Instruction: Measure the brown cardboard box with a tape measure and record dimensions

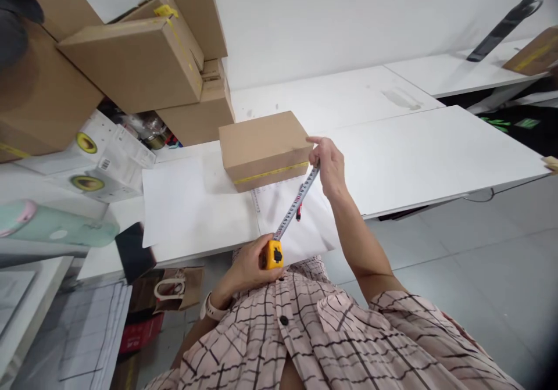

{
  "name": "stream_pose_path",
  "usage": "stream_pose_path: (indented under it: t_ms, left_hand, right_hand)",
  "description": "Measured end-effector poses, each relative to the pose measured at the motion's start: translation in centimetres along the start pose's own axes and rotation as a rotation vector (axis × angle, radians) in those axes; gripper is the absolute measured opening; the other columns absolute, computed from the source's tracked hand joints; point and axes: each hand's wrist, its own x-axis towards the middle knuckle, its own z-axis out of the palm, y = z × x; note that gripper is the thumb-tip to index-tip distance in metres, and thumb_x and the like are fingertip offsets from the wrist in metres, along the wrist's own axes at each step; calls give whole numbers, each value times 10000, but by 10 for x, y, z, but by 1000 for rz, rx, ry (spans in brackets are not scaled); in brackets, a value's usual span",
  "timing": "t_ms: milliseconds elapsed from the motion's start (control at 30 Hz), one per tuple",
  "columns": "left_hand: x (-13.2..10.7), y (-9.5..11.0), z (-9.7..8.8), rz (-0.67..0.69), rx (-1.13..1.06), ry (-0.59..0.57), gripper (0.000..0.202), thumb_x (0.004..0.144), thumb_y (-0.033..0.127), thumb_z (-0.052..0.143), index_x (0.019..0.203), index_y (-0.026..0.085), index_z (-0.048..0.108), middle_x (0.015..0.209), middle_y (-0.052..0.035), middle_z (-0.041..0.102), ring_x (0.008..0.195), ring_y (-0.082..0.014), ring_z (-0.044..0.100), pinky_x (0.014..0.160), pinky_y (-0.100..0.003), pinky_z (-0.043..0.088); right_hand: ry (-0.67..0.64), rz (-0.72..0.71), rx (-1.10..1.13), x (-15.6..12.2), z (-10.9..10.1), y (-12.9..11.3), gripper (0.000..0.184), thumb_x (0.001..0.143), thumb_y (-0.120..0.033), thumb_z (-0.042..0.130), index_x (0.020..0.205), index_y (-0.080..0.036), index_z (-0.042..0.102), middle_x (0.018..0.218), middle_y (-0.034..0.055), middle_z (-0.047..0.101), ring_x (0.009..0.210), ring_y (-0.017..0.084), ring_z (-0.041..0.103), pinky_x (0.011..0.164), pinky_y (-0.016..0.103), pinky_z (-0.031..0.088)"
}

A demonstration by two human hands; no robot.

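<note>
A yellow tape measure [274, 255] is gripped in my left hand [250, 265], close to my body. Its metal blade [293, 210] is pulled out up and to the right, and my right hand [328, 166] pinches the far end. The right index finger points out to the left, at the right edge of a closed cardboard box [264, 143] with yellow tape along its front. Under the blade lie white sheets of paper [305, 233] with some writing, and a red pen-like thing [299, 211].
Larger cardboard boxes [131, 64] are stacked at the left, above white boxes with avocado pictures [93, 151]. A mint-green bottle [65, 224] and a dark phone-like slab [134, 251] are at the left edge. A dark bottle [501, 28] stands on the far-right table [440, 67].
</note>
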Motion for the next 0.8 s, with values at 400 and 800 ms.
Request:
stream_pose_path:
  t_ms: [400,800]
  left_hand:
    - [26,2,10,120,-148,265,1113,733,353,823,1624,318,157,1241,-86,612,907,-195,658,820,-349,545]
    - [94,-17,-38,8,747,348,652,828,197,622,1465,144,489,1331,-191,612,1221,-387,584,1017,-544,493]
  right_hand:
    - [-250,181,-250,-93,11,14,428,996,-586,351,983,-273,642,702,25,627,644,203,601,645,320,421]
    - [-493,363,-457,-77,5,61,289,899,-236,488,1147,-183,626,814,81,719,751,242,661,679,343,449]
